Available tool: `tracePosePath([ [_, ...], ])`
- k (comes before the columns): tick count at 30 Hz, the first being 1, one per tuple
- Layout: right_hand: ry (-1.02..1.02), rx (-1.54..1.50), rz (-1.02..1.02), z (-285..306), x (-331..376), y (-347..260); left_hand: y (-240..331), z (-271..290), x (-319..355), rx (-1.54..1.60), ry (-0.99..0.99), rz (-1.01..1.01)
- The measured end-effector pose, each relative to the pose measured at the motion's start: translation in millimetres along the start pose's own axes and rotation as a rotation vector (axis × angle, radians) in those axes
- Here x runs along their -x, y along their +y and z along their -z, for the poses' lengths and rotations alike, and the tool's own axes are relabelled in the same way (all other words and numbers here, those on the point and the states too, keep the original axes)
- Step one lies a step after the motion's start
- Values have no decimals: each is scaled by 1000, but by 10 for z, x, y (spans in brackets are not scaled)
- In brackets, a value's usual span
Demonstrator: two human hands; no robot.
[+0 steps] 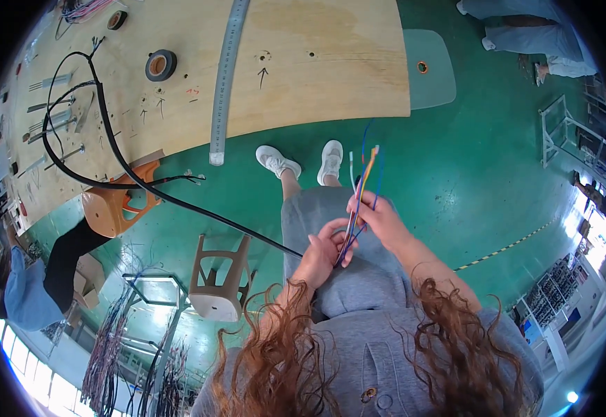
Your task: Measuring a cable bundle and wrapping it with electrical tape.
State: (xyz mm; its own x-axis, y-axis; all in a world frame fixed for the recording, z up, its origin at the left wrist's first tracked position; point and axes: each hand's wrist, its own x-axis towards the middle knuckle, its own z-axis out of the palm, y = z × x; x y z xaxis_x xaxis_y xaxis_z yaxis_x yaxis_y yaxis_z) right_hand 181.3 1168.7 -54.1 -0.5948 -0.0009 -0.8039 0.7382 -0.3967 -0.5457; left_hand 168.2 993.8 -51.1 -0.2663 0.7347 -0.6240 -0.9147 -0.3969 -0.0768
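Observation:
A bundle of thin coloured wires (366, 179), blue, orange, purple and white among them, stands up in front of my lap. My left hand (324, 251) is closed round its lower part. Higher up, my right hand (376, 217) pinches the same wires between thumb and fingers. Their tips fan out above my hands, and a few blue strands stick out sideways. From beside my left wrist a thick black cable (213, 221) runs up and left to the wooden board (331, 90), where it loops. Exactly where wires and cable join is hidden by my left hand.
On the board lie a long metal ruler (224, 90), a roll of black tape (160, 65) and several metal pins (60, 153). An orange stool (105, 212) and a brown stool (218, 278) stand left. Wire bundles hang from a rack (153, 288). Another person (28, 288) is at far left.

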Motion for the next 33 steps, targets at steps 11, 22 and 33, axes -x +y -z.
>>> tracePosePath([
  [11, 181, -220, 192, 161, 62, -156, 239, 104, -11, -1478, 84, -33],
  [22, 226, -202, 131, 204, 44, -273, 169, 28, 48, -1027, 40, -45],
  [33, 20, -10, 100, 151, 123, -289, 211, -29, 126, -790, 99, 79],
])
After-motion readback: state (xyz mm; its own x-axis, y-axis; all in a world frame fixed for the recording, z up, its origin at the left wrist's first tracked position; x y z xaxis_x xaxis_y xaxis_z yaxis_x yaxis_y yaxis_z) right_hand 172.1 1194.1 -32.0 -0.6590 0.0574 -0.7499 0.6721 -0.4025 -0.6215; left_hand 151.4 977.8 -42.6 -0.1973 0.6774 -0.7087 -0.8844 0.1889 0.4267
